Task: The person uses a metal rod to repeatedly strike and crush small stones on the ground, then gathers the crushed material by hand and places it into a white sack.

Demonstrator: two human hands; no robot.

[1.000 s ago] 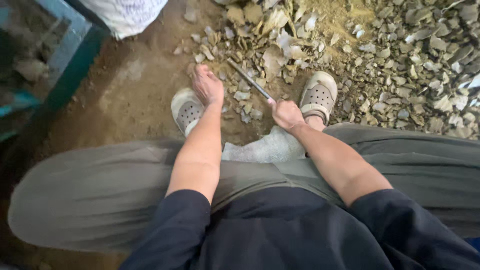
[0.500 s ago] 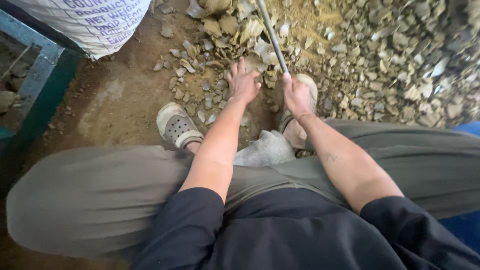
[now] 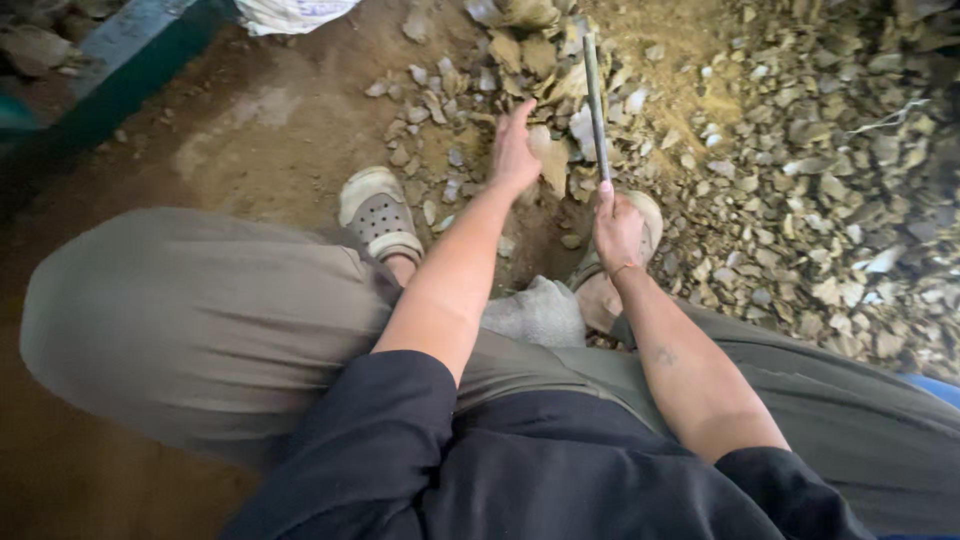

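I sit low over a dirt floor with my knees spread. My left hand (image 3: 515, 150) reaches forward onto a flat tan stone (image 3: 552, 160) in a small pile between my feet, fingers curled on its edge. My right hand (image 3: 617, 228) is shut on the lower end of a thin dark metal rod (image 3: 595, 100), which points up and away over the stones.
A wide bed of broken grey-tan stone chips (image 3: 800, 180) covers the ground to the right. My beige clogs (image 3: 375, 212) stand either side of the pile. A teal frame (image 3: 130, 60) and a white sack (image 3: 290, 14) lie at the upper left. A grey cloth (image 3: 535, 312) rests between my legs.
The rod has swung from lying slantwise near my feet to standing upright. My left hand has reached further forward onto the stone, and the view has tilted.
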